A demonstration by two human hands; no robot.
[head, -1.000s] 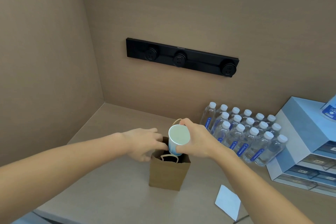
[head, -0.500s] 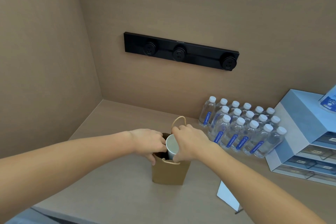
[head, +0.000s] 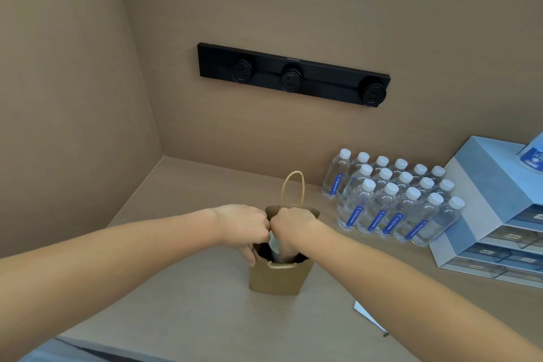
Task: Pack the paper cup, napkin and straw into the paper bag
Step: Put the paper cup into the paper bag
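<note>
A small brown paper bag [head: 276,281] stands upright on the counter, one twine handle sticking up behind it. My right hand [head: 291,229] reaches down into the bag's mouth, shut on the paper cup [head: 274,245], of which only a pale sliver shows between my hands. My left hand [head: 244,228] grips the bag's left rim and holds it wide. A white napkin [head: 365,314] lies on the counter at the lower right, partly hidden by my right forearm. No straw is visible.
Several water bottles [head: 390,203] stand in rows right of the bag. A light blue drawer unit [head: 493,214] sits at the far right. A black socket strip [head: 293,75] is mounted on the back wall. The counter's front edge [head: 88,344] runs at the lower left.
My right hand has lowered the cup from above the bag's mouth down into the bag, where it is now mostly hidden. My left hand stayed on the bag's rim.
</note>
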